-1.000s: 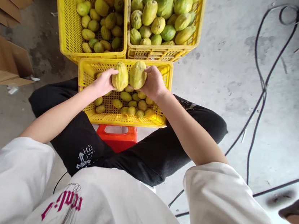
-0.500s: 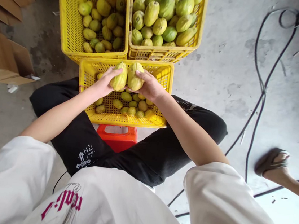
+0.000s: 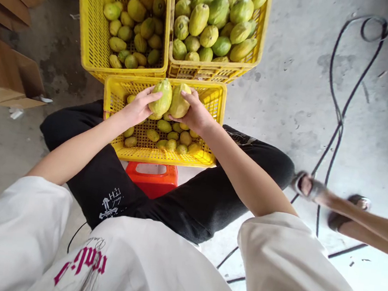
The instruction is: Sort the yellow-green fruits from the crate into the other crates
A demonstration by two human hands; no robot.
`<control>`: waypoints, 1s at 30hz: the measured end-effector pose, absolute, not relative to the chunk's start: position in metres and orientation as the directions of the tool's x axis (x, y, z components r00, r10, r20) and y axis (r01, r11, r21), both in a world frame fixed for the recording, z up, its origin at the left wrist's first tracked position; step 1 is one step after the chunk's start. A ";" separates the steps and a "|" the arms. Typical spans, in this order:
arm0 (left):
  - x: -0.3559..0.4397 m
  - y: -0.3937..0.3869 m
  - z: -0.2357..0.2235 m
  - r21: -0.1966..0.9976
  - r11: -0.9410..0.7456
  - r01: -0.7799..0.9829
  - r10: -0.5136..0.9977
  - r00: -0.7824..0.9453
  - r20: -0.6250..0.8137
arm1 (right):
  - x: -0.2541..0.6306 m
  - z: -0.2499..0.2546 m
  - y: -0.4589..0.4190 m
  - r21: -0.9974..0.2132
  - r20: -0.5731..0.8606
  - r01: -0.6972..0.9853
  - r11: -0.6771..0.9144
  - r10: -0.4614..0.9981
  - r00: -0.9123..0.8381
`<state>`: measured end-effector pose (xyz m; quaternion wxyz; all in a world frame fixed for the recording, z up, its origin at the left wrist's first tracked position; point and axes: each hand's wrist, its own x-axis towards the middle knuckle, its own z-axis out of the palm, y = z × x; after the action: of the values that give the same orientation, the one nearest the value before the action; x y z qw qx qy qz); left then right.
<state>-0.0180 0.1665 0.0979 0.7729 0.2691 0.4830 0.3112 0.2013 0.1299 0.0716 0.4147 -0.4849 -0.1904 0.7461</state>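
Observation:
A yellow-green papaya (image 3: 161, 98) is in my left hand (image 3: 141, 106), whose thumb lies across its side. My right hand (image 3: 196, 113) grips a second papaya (image 3: 179, 100) of similar size, thumb on top. Both fruits are held upright, side by side, over the front yellow crate (image 3: 157, 156). The undersides of both fruits and most of my fingers are hidden. Below my hands, several smaller yellow papayas (image 3: 172, 144) lie on the slatted floor of that crate.
Behind stand a left yellow crate (image 3: 90, 33), partly filled with papayas, and a fuller right crate (image 3: 206, 74). A red stool (image 3: 153, 185) is under the front crate. Cardboard boxes (image 3: 8, 71) stand at left. A black cable (image 3: 339, 125) and another person's feet (image 3: 311, 187) are at right.
Both papayas have shifted slightly right, and the left one is turned a little in my hand. At the right, another person's second foot has come into view.

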 end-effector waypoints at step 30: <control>-0.017 0.163 0.107 0.725 0.659 -0.203 0.747 0.294 -0.596 | 0.202 0.089 0.129 -0.760 -0.479 -0.408 -0.506 0.860 -0.174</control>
<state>-0.0169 0.1629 0.1074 0.7581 0.2694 0.5046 0.3133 0.2025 0.1290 0.0886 0.4354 -0.4725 -0.2395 0.7278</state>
